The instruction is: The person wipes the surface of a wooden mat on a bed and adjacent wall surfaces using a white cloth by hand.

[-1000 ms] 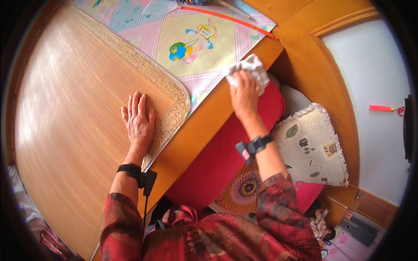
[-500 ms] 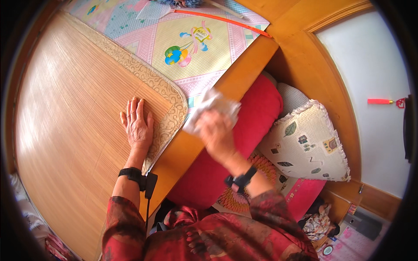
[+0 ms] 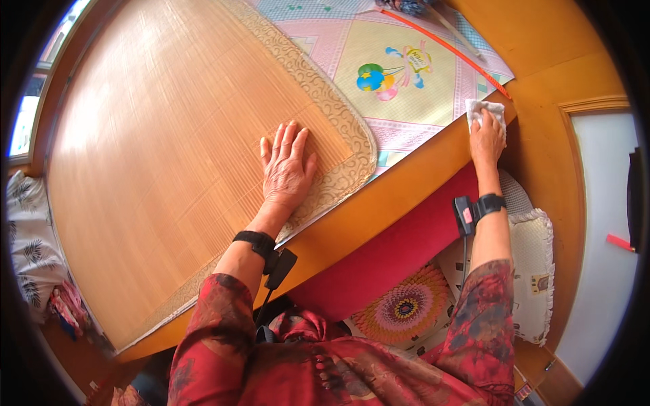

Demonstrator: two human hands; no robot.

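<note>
My left hand (image 3: 286, 166) lies flat, fingers spread, on a woven bamboo mat (image 3: 156, 155) near its patterned beige border. My right hand (image 3: 486, 141) presses a white cloth (image 3: 485, 111) against the far right end of the orange wooden bed edge (image 3: 399, 193). Both wrists carry black bands with small devices. My sleeves are red and patterned.
A pastel quilt with a balloon picture (image 3: 399, 71) lies beyond the mat, with an orange rod (image 3: 450, 47) across it. Below the wooden edge are a red cushion (image 3: 399, 250), a round patterned cushion (image 3: 406, 308) and a white frilled pillow (image 3: 531, 271). A wooden door frame (image 3: 575, 169) stands right.
My right hand with the white cloth slid left along the wooden edge toward my left hand, then back out to the far right end. The left hand has stayed flat on the mat.
</note>
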